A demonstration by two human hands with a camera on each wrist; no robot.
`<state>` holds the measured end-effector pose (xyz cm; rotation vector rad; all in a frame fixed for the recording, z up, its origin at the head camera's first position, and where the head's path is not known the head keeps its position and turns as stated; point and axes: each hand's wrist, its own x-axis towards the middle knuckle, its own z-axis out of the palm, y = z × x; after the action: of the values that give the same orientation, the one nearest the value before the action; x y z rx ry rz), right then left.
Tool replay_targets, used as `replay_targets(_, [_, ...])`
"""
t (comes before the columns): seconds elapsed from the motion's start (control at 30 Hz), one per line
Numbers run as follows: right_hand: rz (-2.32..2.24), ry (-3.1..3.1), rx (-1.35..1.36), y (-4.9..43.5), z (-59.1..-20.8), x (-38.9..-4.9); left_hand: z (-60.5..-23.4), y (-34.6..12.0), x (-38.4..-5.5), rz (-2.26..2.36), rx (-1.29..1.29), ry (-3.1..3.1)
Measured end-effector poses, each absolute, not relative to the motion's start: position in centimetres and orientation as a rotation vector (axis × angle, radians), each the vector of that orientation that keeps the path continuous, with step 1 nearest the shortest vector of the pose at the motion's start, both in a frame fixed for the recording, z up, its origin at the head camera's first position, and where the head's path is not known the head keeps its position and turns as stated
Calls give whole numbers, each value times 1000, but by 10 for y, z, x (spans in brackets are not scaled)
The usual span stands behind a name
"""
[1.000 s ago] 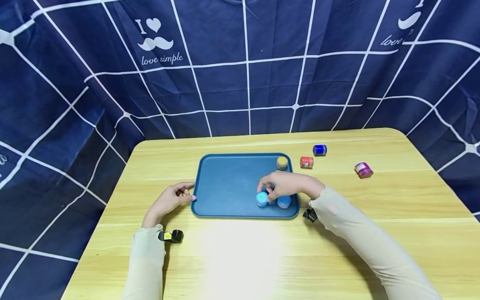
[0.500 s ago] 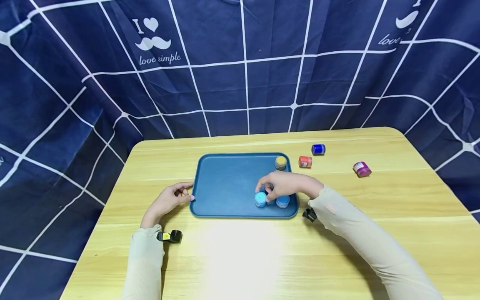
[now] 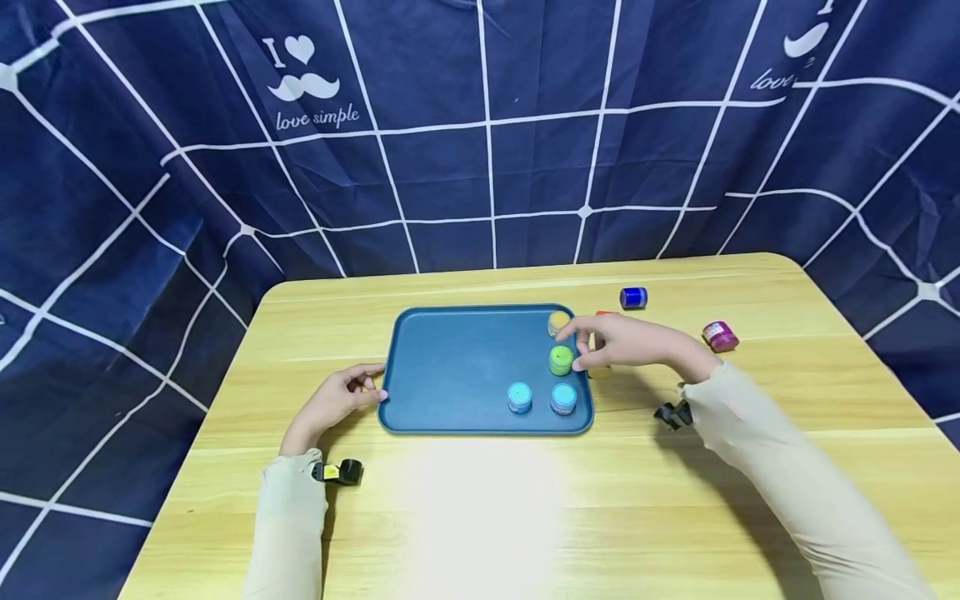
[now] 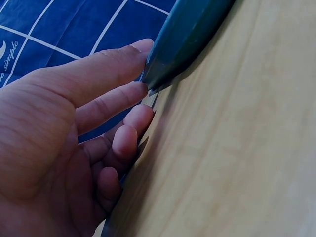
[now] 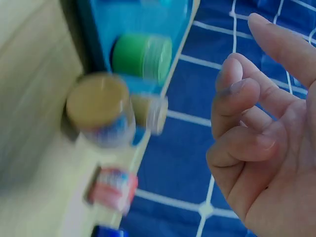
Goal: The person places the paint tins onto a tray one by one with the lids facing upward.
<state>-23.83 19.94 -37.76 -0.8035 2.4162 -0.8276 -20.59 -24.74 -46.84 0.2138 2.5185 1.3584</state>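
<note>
Head camera looks forward-down from above the fingers (image 4: 113, 104); wrist cameras, close behind them, also catch the tray (image 3: 457, 367).

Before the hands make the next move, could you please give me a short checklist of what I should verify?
1. Left hand on the tray: ok, its fingers touch the left edge.
2. Right hand free: ok, it holds nothing.
3. Green jar upright inside the tray: ok.
4. Green lid screwed tight: cannot tell from these views.
5. Purple jar upright: not ok, it lies on its side on the table.
</note>
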Motion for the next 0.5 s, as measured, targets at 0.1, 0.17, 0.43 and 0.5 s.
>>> replay_targets(0.1, [-860, 2459, -773, 216, -371, -239, -469, -247, -207, 1351, 219, 2520])
replay_targets(0.17, [-873, 2495, -742, 225, -367, -241, -468, -247, -207, 1349, 224, 2525])
replay_targets(0.43, [-916, 2665, -667, 267, -353, -246, -456, -241, -202, 1319, 229, 2539])
replay_targets(0.5, [-952, 2710, -676, 279, -352, -245, -450, -239, -199, 1337, 223, 2526])
